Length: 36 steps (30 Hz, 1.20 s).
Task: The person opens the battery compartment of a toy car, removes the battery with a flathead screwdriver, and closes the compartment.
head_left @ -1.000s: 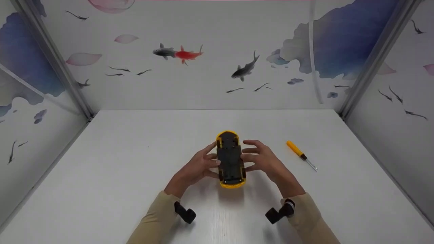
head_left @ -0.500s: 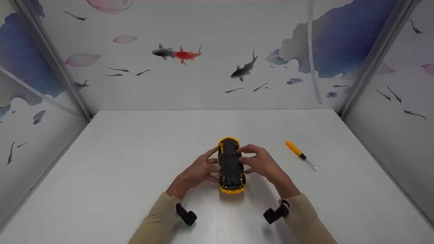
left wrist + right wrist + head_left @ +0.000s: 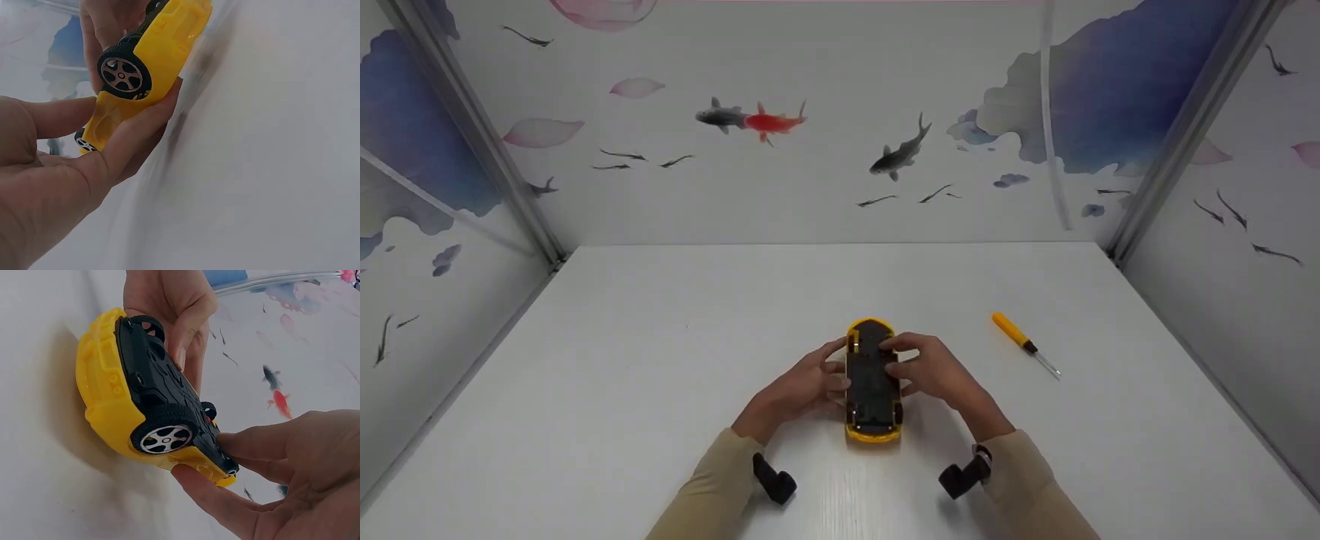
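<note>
A yellow toy car (image 3: 874,386) is upside down between both hands in the head view, its black underside facing up. My left hand (image 3: 799,388) holds it from the left, with the thumb at the edge of the underside and fingers under the yellow body (image 3: 174,45). From the right, my right hand (image 3: 943,373) pinches the other side, fingertips on the black underside (image 3: 169,379) and thumb against the body. Black wheels with silvery spokes (image 3: 166,439) show in the wrist views. The car is low over the white table (image 3: 660,390); whether it touches is unclear.
A screwdriver (image 3: 1012,328) with a yellow handle and metal shaft lies on the table to the right of the right hand. Printed panels with fish (image 3: 776,122) enclose the table at the back and both sides.
Both hands have brought the toy car down and toward the person. The right hand's fingers have come in from beside the car onto its underside. The screwdriver stays put.
</note>
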Tool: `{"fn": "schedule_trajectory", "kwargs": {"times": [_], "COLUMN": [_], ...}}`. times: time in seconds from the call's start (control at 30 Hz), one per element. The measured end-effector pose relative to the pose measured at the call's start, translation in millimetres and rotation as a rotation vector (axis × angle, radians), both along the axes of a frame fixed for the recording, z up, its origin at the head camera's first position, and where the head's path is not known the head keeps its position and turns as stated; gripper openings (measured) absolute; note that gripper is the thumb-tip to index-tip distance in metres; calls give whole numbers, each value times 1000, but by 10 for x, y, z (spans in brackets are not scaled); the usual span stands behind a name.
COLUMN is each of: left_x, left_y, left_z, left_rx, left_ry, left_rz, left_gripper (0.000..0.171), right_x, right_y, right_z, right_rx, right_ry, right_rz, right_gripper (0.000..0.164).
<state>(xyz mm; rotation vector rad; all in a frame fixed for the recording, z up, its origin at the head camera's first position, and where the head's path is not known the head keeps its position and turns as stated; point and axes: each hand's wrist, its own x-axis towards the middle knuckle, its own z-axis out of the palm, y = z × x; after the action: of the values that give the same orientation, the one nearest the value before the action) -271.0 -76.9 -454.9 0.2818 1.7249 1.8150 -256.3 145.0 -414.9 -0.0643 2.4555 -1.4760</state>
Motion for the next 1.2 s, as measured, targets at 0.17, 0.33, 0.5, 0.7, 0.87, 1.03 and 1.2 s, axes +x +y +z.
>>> {"fn": "schedule_trajectory", "kwargs": {"times": [0.17,0.33,0.5,0.7,0.87,1.03,1.2], "left_x": [-7,-8,10,35,43,36,30], "left_y": [0,2,18,47,66,69,64], "left_z": [-20,-13,8,39,56,48,43], "left_rx": [6,14,-8,-12,-41,-43,-35], "left_ry": [-29,-45,-57,-52,-28,-37,-48], "left_rz": [10,20,39,39,42,49,54], "left_gripper": [84,83,83,83,85,83,83], "right_x": [-6,-17,-17,-11,-2,7,8], "right_y": [-27,-35,-34,-29,-30,-36,-38], "right_z": [-38,-44,-60,-64,-45,-32,1], "right_rx": [17,26,20,21,32,30,21], "right_ry": [2,0,-13,-30,-45,-21,20], "right_rz": [-17,-33,-23,-24,-39,-34,-21], "right_gripper": [38,37,35,33,32,30,28]}}
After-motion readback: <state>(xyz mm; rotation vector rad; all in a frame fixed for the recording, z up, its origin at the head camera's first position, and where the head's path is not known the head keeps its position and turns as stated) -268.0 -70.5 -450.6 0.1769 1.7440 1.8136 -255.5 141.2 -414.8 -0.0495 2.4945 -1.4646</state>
